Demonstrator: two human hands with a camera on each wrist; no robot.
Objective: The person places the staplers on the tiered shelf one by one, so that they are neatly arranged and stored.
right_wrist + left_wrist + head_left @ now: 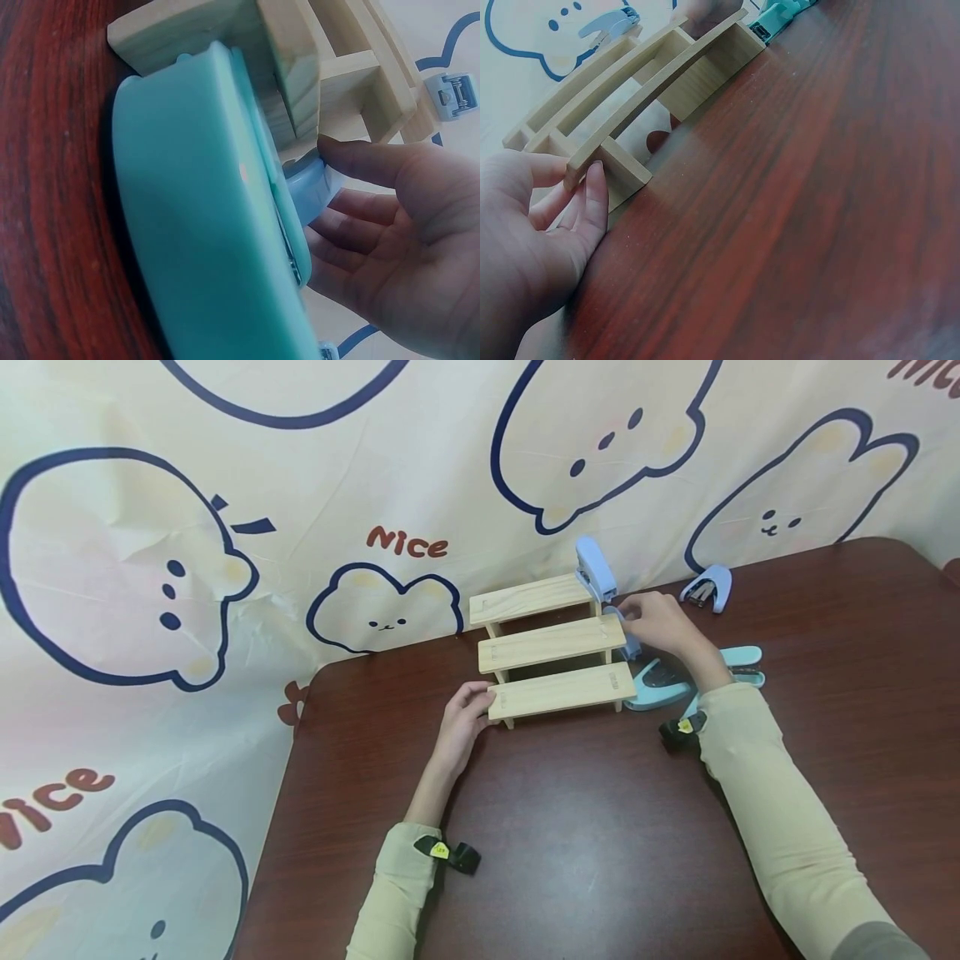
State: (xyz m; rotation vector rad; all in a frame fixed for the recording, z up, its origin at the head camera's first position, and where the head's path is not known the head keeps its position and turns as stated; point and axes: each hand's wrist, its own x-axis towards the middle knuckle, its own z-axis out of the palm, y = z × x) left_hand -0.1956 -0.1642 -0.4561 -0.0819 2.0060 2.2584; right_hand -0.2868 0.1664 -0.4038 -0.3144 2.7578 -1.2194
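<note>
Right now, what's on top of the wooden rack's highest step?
On the highest step, a light blue stapler sits at the right end; pale wood shows to its left. The surface directly under the stapler is covered and can't be seen.

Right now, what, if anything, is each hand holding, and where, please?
Left hand pinches left end of front shelf; right hand holds a blue stapler, part unclear.

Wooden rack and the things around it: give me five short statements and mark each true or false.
1. The left hand holds the wooden rack. True.
2. The right hand holds nothing. False: it pinches a pale blue stapler.
3. Another blue stapler sits at the top shelf's right end. True.
4. The wooden rack has two shelves. False: it has three.
5. A teal stapler lies right of the rack in the head view. True.
</note>
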